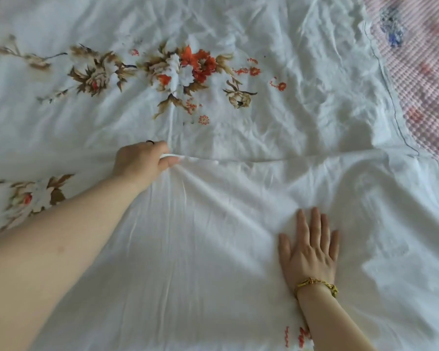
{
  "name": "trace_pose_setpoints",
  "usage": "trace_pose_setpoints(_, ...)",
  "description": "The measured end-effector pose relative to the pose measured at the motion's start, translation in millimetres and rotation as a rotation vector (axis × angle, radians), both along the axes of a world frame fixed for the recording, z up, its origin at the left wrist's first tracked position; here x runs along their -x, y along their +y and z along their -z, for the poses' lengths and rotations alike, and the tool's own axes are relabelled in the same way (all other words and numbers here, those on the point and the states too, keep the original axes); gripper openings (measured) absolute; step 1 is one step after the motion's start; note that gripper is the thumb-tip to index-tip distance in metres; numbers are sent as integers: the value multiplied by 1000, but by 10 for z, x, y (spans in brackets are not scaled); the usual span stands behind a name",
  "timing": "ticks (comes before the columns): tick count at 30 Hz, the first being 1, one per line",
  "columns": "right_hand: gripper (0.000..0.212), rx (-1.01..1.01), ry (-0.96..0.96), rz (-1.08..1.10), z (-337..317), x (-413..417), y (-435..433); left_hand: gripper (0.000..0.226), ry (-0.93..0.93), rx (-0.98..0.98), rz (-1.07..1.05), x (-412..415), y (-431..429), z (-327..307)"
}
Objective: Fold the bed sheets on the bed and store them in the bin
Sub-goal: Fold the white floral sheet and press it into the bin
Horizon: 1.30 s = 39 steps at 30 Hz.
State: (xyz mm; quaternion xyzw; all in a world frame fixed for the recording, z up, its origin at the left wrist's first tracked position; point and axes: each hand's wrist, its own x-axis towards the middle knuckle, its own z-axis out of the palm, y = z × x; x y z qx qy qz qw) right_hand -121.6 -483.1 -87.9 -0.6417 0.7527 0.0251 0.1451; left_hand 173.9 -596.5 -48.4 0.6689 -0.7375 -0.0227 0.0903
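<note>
Pinching the folded edge of the sheet with the left hand while the right hand lies flat and wide on it nearby, the person should pull gently and smooth out wrinkles between both hands.

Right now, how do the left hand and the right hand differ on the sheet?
The left hand pinches the folded edge of the sheet; the right hand lies flat, fingers straight. The left hand reaches farther away than the right hand. The right wrist carries a gold bracelet; the left wrist is bare. Both touch the same sheet.
</note>
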Motion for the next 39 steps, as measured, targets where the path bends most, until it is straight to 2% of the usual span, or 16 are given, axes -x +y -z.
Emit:
trace_pose_setpoints(3, 77, -19, 9, 21, 62, -57, -31, 41, 49, -106, -149, 21, 1, 213)
trace_pose_setpoints(7, 87, -20, 29, 44, 137, -88, -49, 40, 79, -160, -158, -105, 3, 267)
trace_pose_setpoints(13, 98, -72, 77, 52, -1, -201, -59, 39, 218, -494, -230, -992, 236, 28)
trace_pose_setpoints(16, 77, -189, 106, 56, -116, -257, -98, 43, 342, -714, -332, -1602, 436, -72)
trace_pose_setpoints(17, 66, -229, 104, 81, -127, -264, -126, 47, 337, -774, -351, -1770, 504, -79)
trace_pose_setpoints(19, 61, -274, 112, 131, -170, -339, -188, 62, 279, -825, -386, -2013, 624, -100)
trace_pose_setpoints(21, 62, -262, 177, 174, -226, -451, -236, 68, 174, -704, -392, -2109, 650, -111)
trace_pose_setpoints(23, 65, -182, 232, 158, -325, -722, -279, 53, -19, -413, -312, -2123, 567, -164)
trace_pose_setpoints(25, 65, 53, 157, 39, -343, -1234, -238, 45, -170, -173, -219, -2097, 487, -209)
trace_pose_setpoints(26, 63, 197, 90, -74, -320, -1582, -206, 42, -217, -121, -194, -2133, 472, -162)
trace_pose_setpoints(28, 62, 366, 14, -332, -222, -2295, -73, 42, -251, -97, -188, -2205, 522, 24)
trace_pose_setpoints(31, 61, 306, -61, -522, -38, -3221, 44, 50, -119, -51, -264, -2488, 705, 327)
trace_pose_setpoints(35, 59, 244, -72, -587, 198, -3750, -4, 54, -54, -8, -333, -2932, 842, 518)
trace_pose_setpoints(39, 60, 277, -59, -593, 359, -3756, -8, 49, -185, -124, -352, -3284, 771, 396)
